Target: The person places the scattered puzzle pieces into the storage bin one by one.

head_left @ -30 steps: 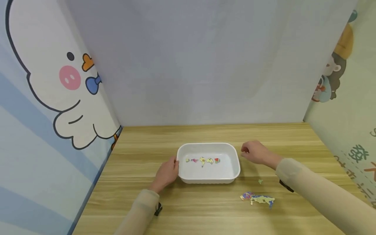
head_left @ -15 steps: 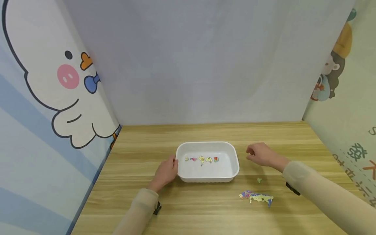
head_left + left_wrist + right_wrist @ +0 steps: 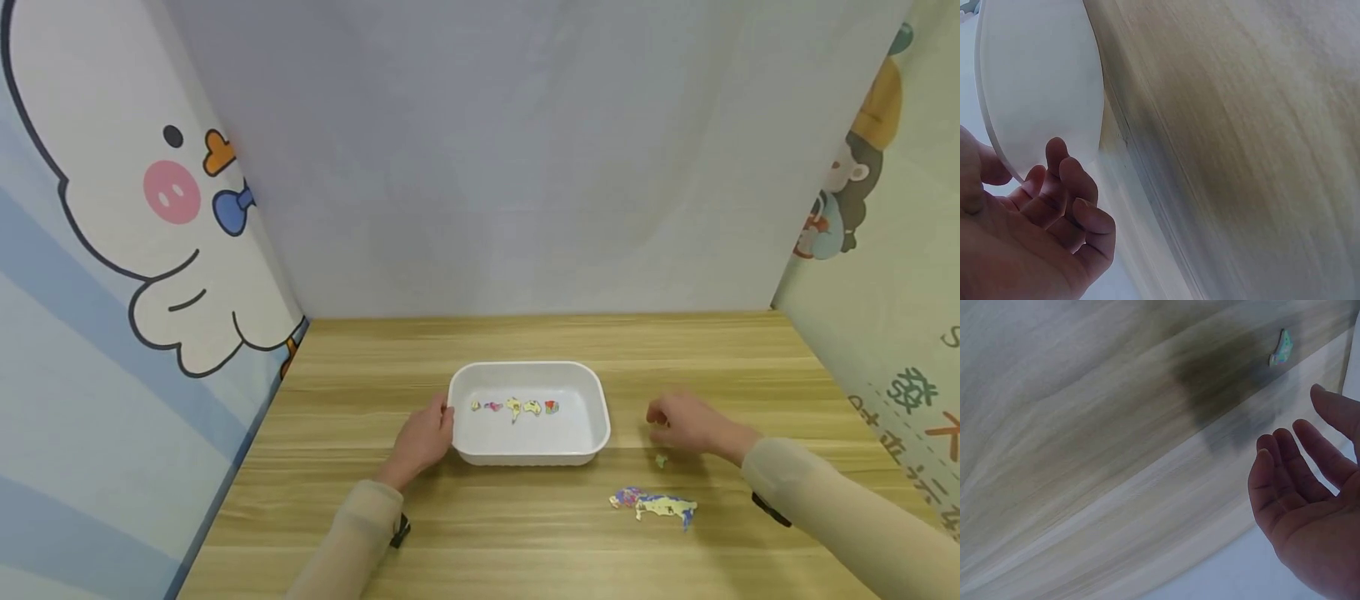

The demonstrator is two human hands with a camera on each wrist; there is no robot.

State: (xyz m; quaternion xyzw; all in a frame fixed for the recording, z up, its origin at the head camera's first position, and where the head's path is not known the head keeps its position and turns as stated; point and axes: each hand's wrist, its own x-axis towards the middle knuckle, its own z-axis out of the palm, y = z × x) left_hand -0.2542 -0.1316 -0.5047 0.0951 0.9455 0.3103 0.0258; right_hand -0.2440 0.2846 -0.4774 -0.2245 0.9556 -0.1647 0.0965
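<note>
My left hand point(image 3: 424, 435) holds the left rim of a white plastic tub point(image 3: 529, 459), thumb over the edge and fingers against the outer wall, as the left wrist view shows. Inside the tub lie several small flat colourful pieces point(image 3: 513, 408) in a row. My right hand point(image 3: 693, 425) hovers over the wooden table right of the tub, holding nothing, fingers loosely bent and apart from the thumb. Just below it in the head view lies a small green piece point(image 3: 661, 461), which the right wrist view shows as a thin flat green piece point(image 3: 1282, 349) beyond the fingertips.
Nearer on the table point(image 3: 525, 533) lie a pink-blue piece point(image 3: 628, 497) and a longer yellow-blue one point(image 3: 663, 506), side by side. A pale curtain point(image 3: 487, 167) closes off the back, with cartoon-printed walls on both sides.
My right hand has moved right, away from the tub, and toward me, and is now close to the small green piece. The left hand stays on the tub's rim.
</note>
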